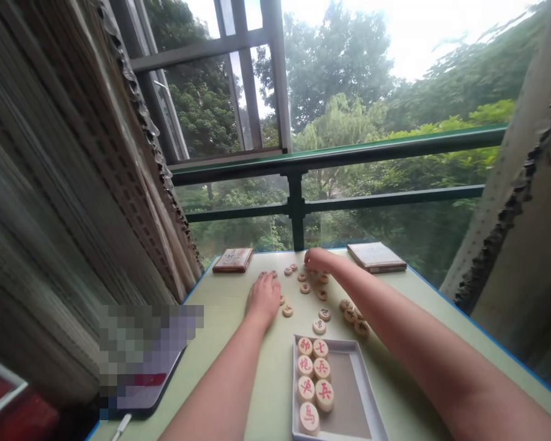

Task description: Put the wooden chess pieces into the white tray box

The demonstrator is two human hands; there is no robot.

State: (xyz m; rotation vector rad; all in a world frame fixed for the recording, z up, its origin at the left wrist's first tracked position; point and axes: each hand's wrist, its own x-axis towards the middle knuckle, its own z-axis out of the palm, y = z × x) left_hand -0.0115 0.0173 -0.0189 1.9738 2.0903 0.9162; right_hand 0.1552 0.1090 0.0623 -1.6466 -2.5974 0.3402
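Note:
My left hand (264,297) lies palm down on the table, its fingers stretched forward beside a round wooden Chinese chess piece (274,273). More pieces, such as this one (288,310), lie just to its right. My right hand (316,260) reaches to the far edge with its fingers curled down; whatever is in them is hidden. Loose pieces (305,288) are scattered between the hands, and several dark-marked ones (350,315) sit clustered beside my right forearm. Nearer me stands a shallow open box (356,392); red-marked pieces (321,367) stand in two columns along its left side.
A flat box (232,260) rests at the table's back left and a paler one (376,256) at the back right. On the left edge lies a partly blurred dark device (165,383) with a white cable (122,427). A green railing (298,208) rises behind the table (211,343), with curtains at both sides.

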